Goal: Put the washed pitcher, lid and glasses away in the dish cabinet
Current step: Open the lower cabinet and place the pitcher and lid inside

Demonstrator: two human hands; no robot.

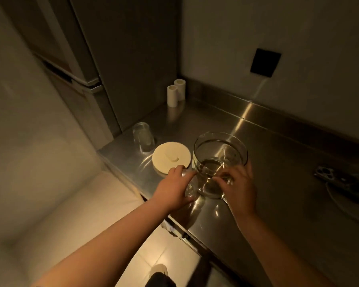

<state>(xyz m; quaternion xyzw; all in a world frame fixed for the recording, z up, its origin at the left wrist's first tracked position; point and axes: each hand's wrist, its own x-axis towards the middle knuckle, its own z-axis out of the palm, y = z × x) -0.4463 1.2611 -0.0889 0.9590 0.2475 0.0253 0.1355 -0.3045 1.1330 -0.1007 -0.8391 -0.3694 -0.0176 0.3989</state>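
A clear glass pitcher (221, 154) stands upright on the steel counter (267, 162). Left of it lies a round cream lid (171, 157), flat on the counter. Behind the lid an upturned clear glass (143, 136) stands near the counter's left end. My left hand (175, 188) is closed around another clear glass (190, 186) at the counter's front edge, just in front of the lid. My right hand (238, 187) wraps a further glass (212, 187) that sits right in front of the pitcher. The two held glasses touch or nearly touch.
Two white cylinders (175, 94) stand in the back corner against the wall. A dark metal object (340, 183) lies on the counter at the right. A tall grey cabinet (120, 59) rises at the left rear. Pale floor tiles (153, 255) show below the counter edge.
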